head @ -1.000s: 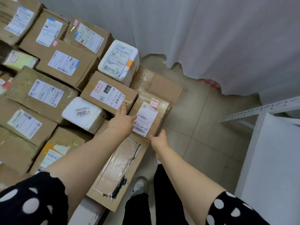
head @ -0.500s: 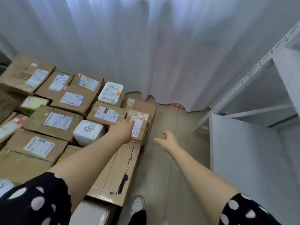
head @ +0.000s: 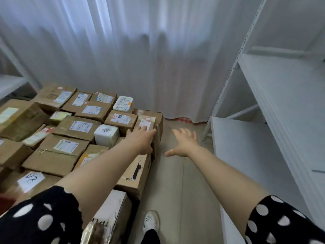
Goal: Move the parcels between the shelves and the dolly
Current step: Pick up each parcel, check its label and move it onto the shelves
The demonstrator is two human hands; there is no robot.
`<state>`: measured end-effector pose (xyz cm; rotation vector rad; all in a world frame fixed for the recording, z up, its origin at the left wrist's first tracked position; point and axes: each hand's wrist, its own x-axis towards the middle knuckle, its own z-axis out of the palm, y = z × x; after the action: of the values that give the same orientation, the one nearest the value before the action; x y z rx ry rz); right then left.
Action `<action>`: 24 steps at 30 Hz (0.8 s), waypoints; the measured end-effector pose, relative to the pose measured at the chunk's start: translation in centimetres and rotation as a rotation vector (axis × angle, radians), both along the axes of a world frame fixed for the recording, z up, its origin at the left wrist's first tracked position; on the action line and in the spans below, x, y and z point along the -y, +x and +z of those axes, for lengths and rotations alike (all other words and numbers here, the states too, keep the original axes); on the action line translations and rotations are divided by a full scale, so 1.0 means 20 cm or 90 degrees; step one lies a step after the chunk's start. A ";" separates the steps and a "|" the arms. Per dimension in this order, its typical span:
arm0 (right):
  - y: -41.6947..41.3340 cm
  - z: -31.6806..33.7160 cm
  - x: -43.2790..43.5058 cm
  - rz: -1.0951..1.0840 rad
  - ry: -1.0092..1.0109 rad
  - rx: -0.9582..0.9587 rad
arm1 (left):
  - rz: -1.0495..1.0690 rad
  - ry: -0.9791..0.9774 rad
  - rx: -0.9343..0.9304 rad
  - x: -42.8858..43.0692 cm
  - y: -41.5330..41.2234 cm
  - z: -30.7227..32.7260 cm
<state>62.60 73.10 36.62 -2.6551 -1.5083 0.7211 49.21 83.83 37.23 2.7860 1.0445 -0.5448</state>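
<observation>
Several cardboard parcels with white labels lie packed together on the left. My left hand rests flat on the small taped brown parcel at the pile's right edge, fingers over its label, not gripping it. My right hand hovers over the tiled floor to the right of that parcel, fingers spread, holding nothing. A white foam box marked 2002 sits just left of my left hand. White metal shelves stand on the right with bare boards. The dolly under the pile is hidden.
A long flat brown box lies under my left forearm at the pile's near right edge. A white curtain hangs behind. A strip of tiled floor runs between pile and shelves, with my white shoe on it.
My right hand came off the small parcel's near edge and swung right over the floor, fingers opening. My head lifted, bringing the curtain and shelves into view. The left hand stayed on the parcel.
</observation>
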 end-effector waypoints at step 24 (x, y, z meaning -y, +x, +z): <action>-1.63 0.34 1.53 -0.138 -0.051 0.174 | -0.281 -0.022 0.039 1.37 -1.32 0.35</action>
<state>29.98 42.45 43.39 -3.0184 -1.2282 0.4286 22.78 56.47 44.24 2.9855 0.3981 -0.5081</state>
